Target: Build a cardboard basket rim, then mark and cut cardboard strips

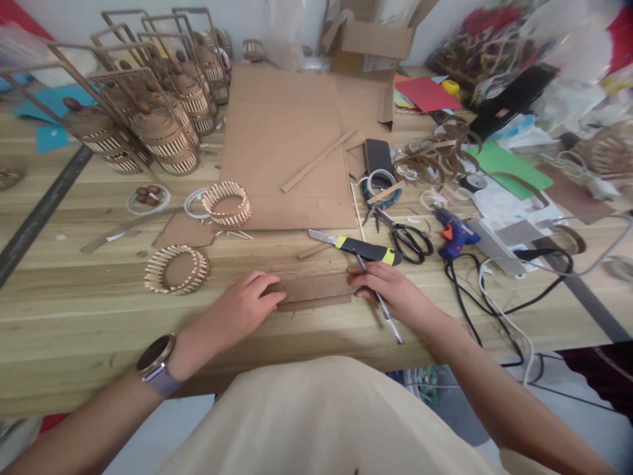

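Note:
A brown cardboard strip (316, 287) lies flat near the table's front edge, with another narrow piece showing along its lower side. My left hand (252, 298) grips the strip's left end between thumb and fingers. At the opposite end my right hand (390, 290) pinches the strip's right corner, and a slim pen (380, 300) is tucked between its fingers, tip toward the table edge. Just beyond the right fingers rests a yellow-and-black utility knife (366, 251), blade out to the left. Black-handled scissors (411, 241) lie behind that hand.
Slatted rings (177, 269) sit to the left, before several lantern-like models (163, 138) with tall handles. A large cardboard sheet (281, 138) covers the table's middle back. On the right are a blue glue gun (455, 234), tangled cables (494, 316) and curled brown strips (435, 158).

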Demonstrator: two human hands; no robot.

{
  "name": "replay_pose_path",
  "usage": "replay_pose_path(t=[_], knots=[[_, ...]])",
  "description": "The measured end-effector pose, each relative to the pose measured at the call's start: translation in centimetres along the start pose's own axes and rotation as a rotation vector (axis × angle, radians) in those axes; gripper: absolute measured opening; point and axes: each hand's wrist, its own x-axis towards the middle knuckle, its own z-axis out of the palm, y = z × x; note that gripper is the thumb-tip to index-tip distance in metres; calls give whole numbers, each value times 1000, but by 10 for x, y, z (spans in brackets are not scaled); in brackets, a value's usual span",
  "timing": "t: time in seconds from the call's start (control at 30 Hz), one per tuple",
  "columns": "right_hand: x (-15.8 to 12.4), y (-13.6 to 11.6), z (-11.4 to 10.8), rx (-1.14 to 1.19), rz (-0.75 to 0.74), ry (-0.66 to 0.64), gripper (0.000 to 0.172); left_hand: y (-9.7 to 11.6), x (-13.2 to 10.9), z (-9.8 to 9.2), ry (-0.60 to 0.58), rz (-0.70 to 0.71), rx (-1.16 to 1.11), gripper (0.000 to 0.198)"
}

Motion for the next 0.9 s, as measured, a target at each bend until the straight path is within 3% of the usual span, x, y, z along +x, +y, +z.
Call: replay_pose_path(t=[0.9], knots=[[-1, -5, 2, -80, -20, -28, 21, -6, -2, 5, -79, -2, -8, 26]])
